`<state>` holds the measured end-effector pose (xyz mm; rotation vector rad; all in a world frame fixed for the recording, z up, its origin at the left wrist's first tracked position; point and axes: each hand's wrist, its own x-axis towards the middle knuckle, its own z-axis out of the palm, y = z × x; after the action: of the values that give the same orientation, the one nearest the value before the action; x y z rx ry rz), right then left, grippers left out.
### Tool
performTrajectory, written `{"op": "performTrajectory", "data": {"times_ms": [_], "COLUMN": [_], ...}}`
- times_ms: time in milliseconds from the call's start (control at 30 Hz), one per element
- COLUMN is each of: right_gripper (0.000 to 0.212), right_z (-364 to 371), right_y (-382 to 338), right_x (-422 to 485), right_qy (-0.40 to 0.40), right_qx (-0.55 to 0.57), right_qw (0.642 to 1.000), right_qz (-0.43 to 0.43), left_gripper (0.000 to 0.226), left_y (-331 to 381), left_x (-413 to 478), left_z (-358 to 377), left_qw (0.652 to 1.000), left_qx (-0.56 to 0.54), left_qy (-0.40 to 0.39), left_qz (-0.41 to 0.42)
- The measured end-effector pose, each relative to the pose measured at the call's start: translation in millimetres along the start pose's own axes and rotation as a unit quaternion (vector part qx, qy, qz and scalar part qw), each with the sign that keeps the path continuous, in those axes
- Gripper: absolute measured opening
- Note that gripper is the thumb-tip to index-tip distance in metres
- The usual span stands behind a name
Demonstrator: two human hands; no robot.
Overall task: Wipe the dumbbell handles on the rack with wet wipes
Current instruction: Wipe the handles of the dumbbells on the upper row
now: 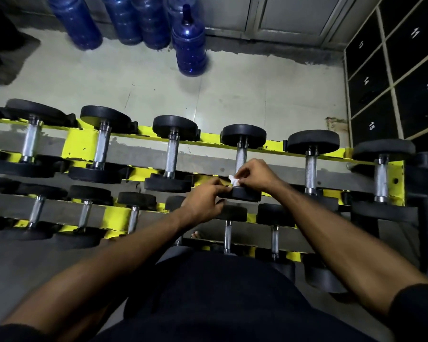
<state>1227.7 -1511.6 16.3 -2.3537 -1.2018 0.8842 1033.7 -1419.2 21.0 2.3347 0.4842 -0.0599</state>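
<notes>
**Dumbbell handle [241, 155] with a wet wipe held against its near end by both hands**

The dumbbell handle is a bare metal bar on the upper tier of a yellow rack [82, 144], running straight away from the person. It shows just beyond the right hand [253, 176]. A small crumpled white wet wipe [233, 180] sits at the near end of the bar, where it meets the dumbbell's near black head [240, 195].

The right hand comes in from the right, fingers curled, and pinches the top of the wipe between thumb and fingertips. The left hand [203, 202] comes in from the left and a little lower, fingers also curled. Its thumb and forefinger close on the wipe's lower left edge. The two hands are almost touching, with only the wipe between them. The near head lies directly under the fingertips of both hands, and the far head [244, 135] is beyond them, past the bare bar.

Three more dumbbells lie side by side on the same tier to the left of the left hand, and two to the right of the right hand. A lower tier of smaller dumbbells runs beneath both forearms.

Far beyond the hands, blue water bottles [189, 48] stand on a pale floor [134, 77]. Well off to the right of the right hand are black lockers [405, 70] with white numbers.
</notes>
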Motion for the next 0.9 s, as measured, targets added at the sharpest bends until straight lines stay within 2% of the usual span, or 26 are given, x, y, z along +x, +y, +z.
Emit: {"op": "performTrajectory", "data": {"times_ms": [100, 200, 300, 367, 467, 533, 600, 667, 767, 833, 900], "right_gripper": [0.015, 0.015, 0.016, 0.018, 0.015, 0.01, 0.004, 0.012, 0.014, 0.02, 0.026], "right_z": [2.1, 5.5, 5.2, 0.7, -5.8, -7.1, -5.8, 0.1, 5.4, 6.9, 9.9], "right_y": [-23.7, -46.5, -56.2, -52.3, -28.3, -5.8, 16.7, 33.6, 38.1, 33.7, 29.8], "right_x": [10.5, 26.4, 37.0, 34.1, 16.9, 3.7, -8.3, -14.1, -7.9, 0.2, 5.8], "right_qy": [-0.026, -0.099, -0.15, -0.141, -0.074, -0.021, 0.023, 0.037, 0.045, 0.023, -0.007], "right_qx": [-0.157, -0.318, -0.366, -0.361, -0.263, -0.145, -0.045, 0.052, 0.227, 0.283, 0.292], "right_qw": [0.986, 0.94, 0.916, 0.918, 0.957, 0.988, 0.998, 0.993, 0.958, 0.939, 0.933], "right_qz": [-0.057, -0.067, -0.068, -0.088, -0.098, -0.046, 0.029, 0.104, 0.17, 0.192, 0.211], "left_gripper": [0.048, 0.05, 0.051, 0.05, 0.048, 0.044, 0.04, 0.038, 0.037, 0.037, 0.038], "left_y": [-4.9, -11.4, -16.4, -17.1, -15.8, -14.9, -14.5, -13.4, -10.4, -6.7, -4.9], "left_x": [-1.8, 0.5, 3.0, 3.0, 2.9, 2.7, 3.3, 4.6, 4.6, 2.2, -0.2], "left_z": [0.3, -1.9, -2.6, -2.1, -1.1, -1.3, -0.4, 1.0, 4.8, 6.9, 8.6], "left_qw": [0.999, 0.996, 0.995, 0.996, 0.997, 0.997, 0.997, 0.997, 0.997, 0.998, 0.998], "left_qx": [0.035, 0.055, 0.056, 0.053, 0.048, 0.05, 0.051, 0.058, 0.053, 0.048, 0.042], "left_qy": [-0.025, -0.04, -0.044, -0.039, -0.028, -0.015, 0.0, 0.013, 0.029, 0.035, 0.039], "left_qz": [0.019, 0.051, 0.066, 0.063, 0.062, 0.06, 0.059, 0.058, 0.044, 0.029, 0.017]}}
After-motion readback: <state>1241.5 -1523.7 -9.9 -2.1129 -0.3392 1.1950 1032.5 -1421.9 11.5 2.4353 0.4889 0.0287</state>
